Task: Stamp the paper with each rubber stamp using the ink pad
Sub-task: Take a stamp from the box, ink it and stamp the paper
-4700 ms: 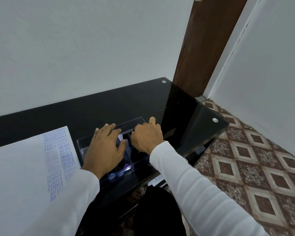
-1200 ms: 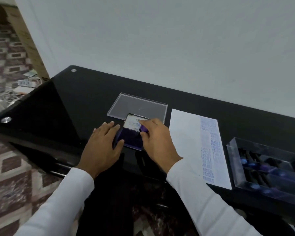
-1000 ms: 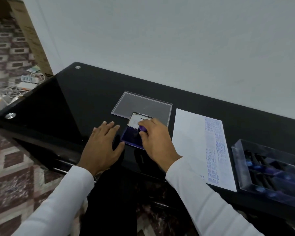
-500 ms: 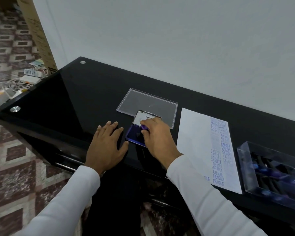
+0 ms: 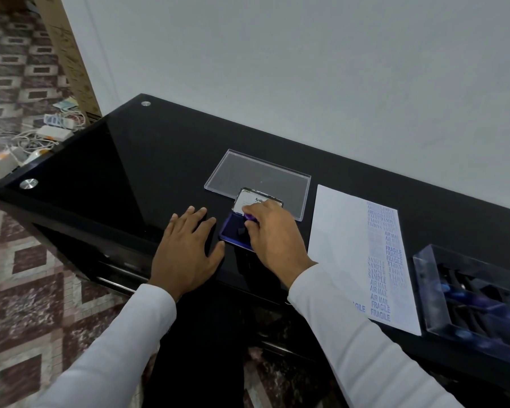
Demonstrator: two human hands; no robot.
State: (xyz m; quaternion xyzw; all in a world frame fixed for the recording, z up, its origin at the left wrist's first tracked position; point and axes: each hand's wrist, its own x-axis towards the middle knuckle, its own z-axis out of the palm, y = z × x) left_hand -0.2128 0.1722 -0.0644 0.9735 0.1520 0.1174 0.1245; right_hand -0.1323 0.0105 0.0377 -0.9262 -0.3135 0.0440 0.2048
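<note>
An open ink pad (image 5: pixel 233 231) with a dark blue pad and a raised lid (image 5: pixel 255 200) lies on the black glass table (image 5: pixel 130 160). My right hand (image 5: pixel 273 235) grips a purple-handled rubber stamp (image 5: pixel 250 217) and holds it down on the pad. My left hand (image 5: pixel 189 245) lies flat on the table just left of the pad, thumb at its edge. A white paper (image 5: pixel 339 248) with several blue imprints (SAMPLE, AIR MAIL, FRAGILE) down its right side lies to the right.
A clear plastic lid (image 5: pixel 256 172) lies flat behind the ink pad. At the far right stands a clear box (image 5: pixel 427 287) with several more purple-handled stamps. The table's left corner and front edge are close. Cables and adapters (image 5: pixel 42 134) litter the floor at left.
Earlier both hands were at the clear stamp box. Over the last second the right hand stays on the ink pad with the stamp and the left stays flat; only the camera view has shifted.
</note>
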